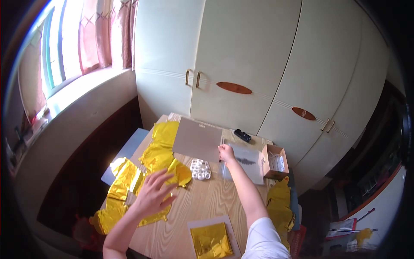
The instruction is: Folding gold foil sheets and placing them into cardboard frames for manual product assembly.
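Grey card [196, 140] is what we have in hand, one sheet, above the far half of the wooden desk [179, 209]; our right grip [226, 152] is closed on its right edge, while our left grip [155, 187] hangs loose with fingers spread, over the gold foil [123, 179] on the left (we cannot tell whether it touches). Of grey cards we count two; the second card [231, 234] lies at the near edge of the desk, with one folded gold packet [209, 241] on top of it. The foil on the left overlaps too much for us to count its pieces; one further gold piece [279, 200] hangs at the right edge of the desk. Just beside the held sheet, toward us, sits one cluster of white rings [200, 169]; to the right of that we see one clear sleeve [254, 172] with one dark patch, then one cardboard box [274, 174], its top uncovered and clear packets inside; one black object [242, 136] rests behind the sleeve, near the wardrobe [246, 47], which shows four handles and two oval plaques.
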The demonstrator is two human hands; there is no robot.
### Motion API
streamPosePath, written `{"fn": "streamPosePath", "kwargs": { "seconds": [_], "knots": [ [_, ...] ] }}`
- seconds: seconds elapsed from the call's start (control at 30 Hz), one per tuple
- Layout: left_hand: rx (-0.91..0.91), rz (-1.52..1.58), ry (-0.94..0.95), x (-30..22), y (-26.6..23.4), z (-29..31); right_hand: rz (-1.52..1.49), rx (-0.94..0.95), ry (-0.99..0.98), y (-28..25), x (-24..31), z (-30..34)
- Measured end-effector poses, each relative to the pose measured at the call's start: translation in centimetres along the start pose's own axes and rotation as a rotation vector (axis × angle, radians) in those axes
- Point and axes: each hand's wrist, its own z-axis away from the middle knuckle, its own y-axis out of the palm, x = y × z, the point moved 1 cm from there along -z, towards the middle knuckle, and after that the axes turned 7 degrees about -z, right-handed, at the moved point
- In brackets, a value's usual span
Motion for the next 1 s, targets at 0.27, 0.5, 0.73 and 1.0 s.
{"fn": "streamPosePath", "kwargs": {
  "seconds": [0.27, 0.5, 0.73, 1.0],
  "knots": [
    [0.150, 0.180, -0.184, -0.4, 4.0, 7.2, 0.629, -0.176, 0.028, 1.0, -4.6, -6.6],
    [0.234, 0.250, -0.230, -2.9, 4.0, 9.6, 0.808, 0.198, -0.287, -9.2, 0.4, 0.4],
    [0.433, 0.895, -0.830, -8.7, 5.6, 15.7, 1.091, 0.378, -0.157, -17.2, -4.1, 6.9],
    [0.608, 1.202, -1.127, -13.4, 4.3, 17.1, 1.039, 0.116, -0.226, -16.6, -7.7, 7.1]
  ]
}}
